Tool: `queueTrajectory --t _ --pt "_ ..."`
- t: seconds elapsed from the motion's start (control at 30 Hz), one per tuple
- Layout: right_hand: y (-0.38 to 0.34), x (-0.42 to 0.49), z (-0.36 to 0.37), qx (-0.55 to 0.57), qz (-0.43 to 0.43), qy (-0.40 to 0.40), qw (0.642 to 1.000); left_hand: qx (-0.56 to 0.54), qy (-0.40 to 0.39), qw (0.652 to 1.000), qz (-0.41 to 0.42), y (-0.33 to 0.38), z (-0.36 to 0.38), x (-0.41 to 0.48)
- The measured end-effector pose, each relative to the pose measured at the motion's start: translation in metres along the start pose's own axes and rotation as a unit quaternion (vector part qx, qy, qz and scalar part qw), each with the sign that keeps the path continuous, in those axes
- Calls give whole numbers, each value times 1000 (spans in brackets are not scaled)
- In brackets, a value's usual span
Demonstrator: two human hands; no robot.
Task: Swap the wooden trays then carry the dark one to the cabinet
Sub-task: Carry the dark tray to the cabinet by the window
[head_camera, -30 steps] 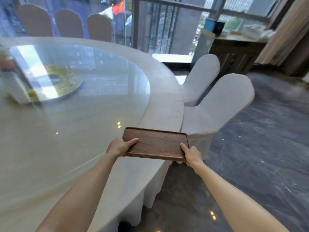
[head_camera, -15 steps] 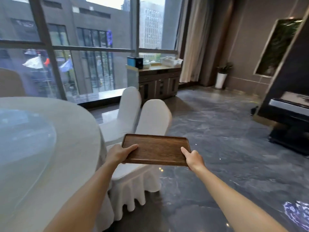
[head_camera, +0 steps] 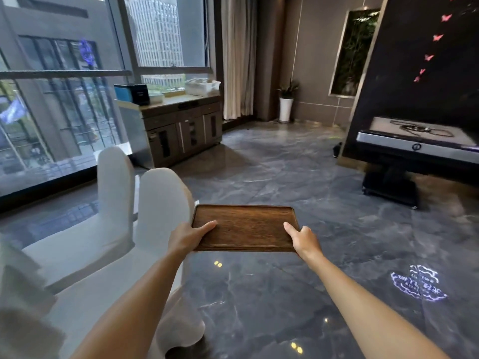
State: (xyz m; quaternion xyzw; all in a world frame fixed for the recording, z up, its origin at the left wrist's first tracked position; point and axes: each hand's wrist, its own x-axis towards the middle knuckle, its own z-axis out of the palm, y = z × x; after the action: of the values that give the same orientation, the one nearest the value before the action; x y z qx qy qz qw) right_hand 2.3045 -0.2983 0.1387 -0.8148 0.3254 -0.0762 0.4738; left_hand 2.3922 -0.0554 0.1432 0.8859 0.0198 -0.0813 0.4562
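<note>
The dark wooden tray (head_camera: 245,228) is held level in the air over the grey marble floor, in front of me. My left hand (head_camera: 188,237) grips its left edge with the thumb on top. My right hand (head_camera: 303,238) grips its right edge the same way. The tray holds nothing. The dark wooden cabinet (head_camera: 186,130) stands against the window, ahead and to the left, well beyond the tray. No other wooden tray is in view.
Two white-covered chairs (head_camera: 160,203) stand close on my left. On the cabinet top sit a black and blue box (head_camera: 133,93) and a white bin (head_camera: 202,86). A dark stand with a silver top (head_camera: 414,146) is at the right. A potted plant (head_camera: 286,107) stands in the corner.
I have turned right, away from the round table, which has left the view. The tray has stayed in both hands. The cabinet now appears larger and nearer.
</note>
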Motion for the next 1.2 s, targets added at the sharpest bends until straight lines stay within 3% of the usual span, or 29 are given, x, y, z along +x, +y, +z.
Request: queueTrajectory --t 0.5,0.83,1.2 --pt "-118 379 -26 -20 -2 15 1000 -12 2 1000 -1 189 111 338" --pt "-184 654 -2 -43 -76 -60 994 -35 72 995 -65 261 187 558" --pt "-288 901 58 -56 -117 -121 984 -34 123 986 -107 328 206 792"
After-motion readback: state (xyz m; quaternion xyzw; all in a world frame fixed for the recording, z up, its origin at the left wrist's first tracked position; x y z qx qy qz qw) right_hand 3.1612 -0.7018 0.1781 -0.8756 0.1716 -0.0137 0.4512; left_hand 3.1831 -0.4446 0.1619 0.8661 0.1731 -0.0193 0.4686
